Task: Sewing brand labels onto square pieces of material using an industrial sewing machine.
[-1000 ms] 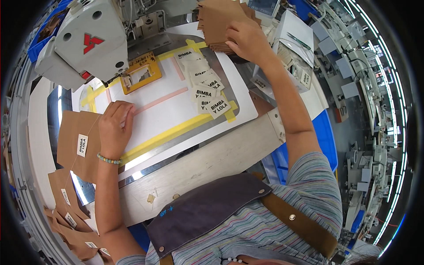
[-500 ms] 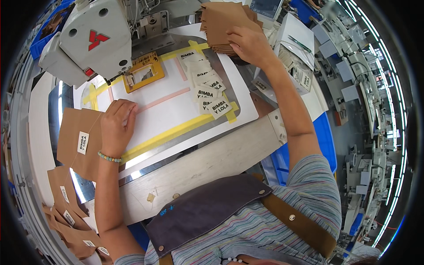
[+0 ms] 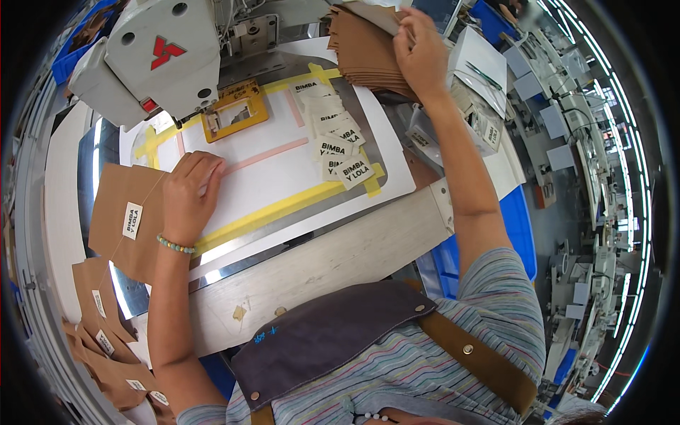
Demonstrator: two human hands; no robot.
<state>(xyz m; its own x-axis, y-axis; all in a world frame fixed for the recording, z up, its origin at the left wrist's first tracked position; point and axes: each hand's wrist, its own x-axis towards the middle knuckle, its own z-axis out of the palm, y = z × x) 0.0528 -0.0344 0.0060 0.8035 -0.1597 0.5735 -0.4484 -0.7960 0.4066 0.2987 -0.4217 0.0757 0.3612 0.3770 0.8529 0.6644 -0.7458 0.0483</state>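
My right hand [image 3: 426, 65] reaches to the far right and pinches the edge of the top brown panel [image 3: 375, 14], which is lifted and folded back so its greyish underside shows. Below it lies a stack of brown panels [image 3: 363, 58]. My left hand [image 3: 190, 195] rests on the white work board [image 3: 255, 188] with its fingers curled closed; what is inside them, if anything, is hidden. Beside that hand, to the left, lies a brown panel [image 3: 117, 195] bearing a white label [image 3: 132, 220]. Several loose white labels [image 3: 355, 172] overlap on the board's right side.
A sewing machine head [image 3: 159, 67] stands over the board's far left, next to a yellow clamp frame [image 3: 257, 117]. Labelled brown panels [image 3: 106, 304] hang linked by thread at the near left. A blue bin [image 3: 520, 227] sits right of the table's metal edge [image 3: 283, 287].
My right hand has moved a little up and right and lifted the top panel's edge off the stack. My left hand has stayed nearly in place.
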